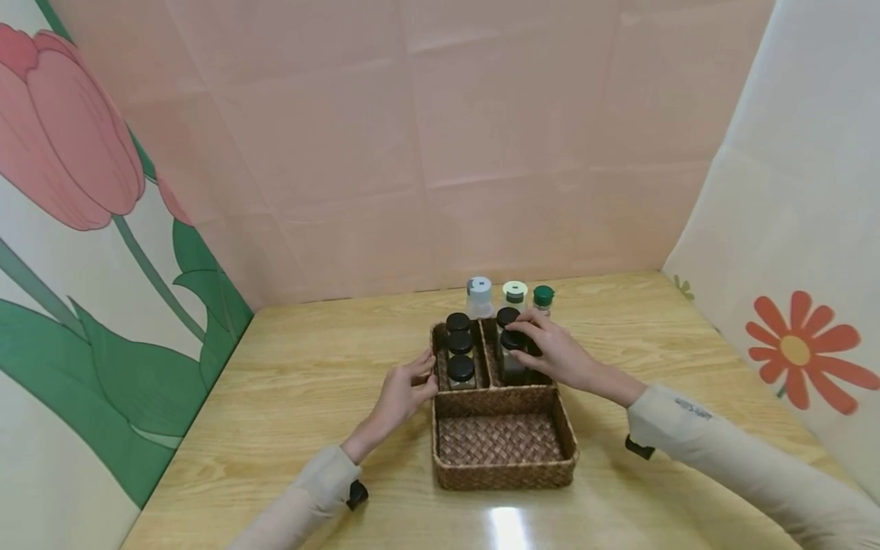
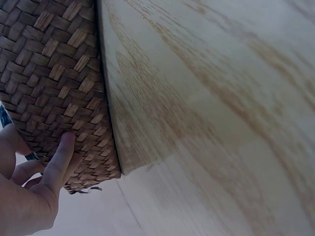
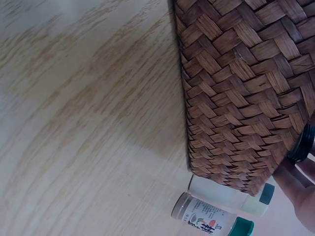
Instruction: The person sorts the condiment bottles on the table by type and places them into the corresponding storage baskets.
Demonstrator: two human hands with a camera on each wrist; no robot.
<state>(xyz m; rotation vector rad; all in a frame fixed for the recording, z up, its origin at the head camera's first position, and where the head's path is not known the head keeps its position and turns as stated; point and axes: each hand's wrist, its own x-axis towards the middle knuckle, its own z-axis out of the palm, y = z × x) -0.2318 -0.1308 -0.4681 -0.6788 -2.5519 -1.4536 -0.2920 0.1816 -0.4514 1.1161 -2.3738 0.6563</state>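
A woven brown basket [image 1: 505, 475] stands on the table, with two narrow back compartments and one wide front compartment. My right hand [image 1: 555, 353] pinches the black-lidded jar [image 1: 512, 341] in the right back compartment, thumb and finger at its lid. Another black-lidded jar [image 1: 507, 315] is right behind it. In the left back compartment, three black-lidded jars [image 1: 461, 369] form a row. My left hand [image 1: 402, 391] touches the basket's left side near the rim. From the left wrist, one finger [image 2: 60, 156] lies extended against the woven outer wall [image 2: 64, 73].
Behind the basket stand a pale-capped bottle [image 1: 480, 298], a bottle with a whitish flip cap [image 1: 514, 293] and a green-capped shaker [image 1: 543, 298]. A pink backdrop [image 1: 426, 153] rises at the table's far edge, with flower-printed panels on both sides.
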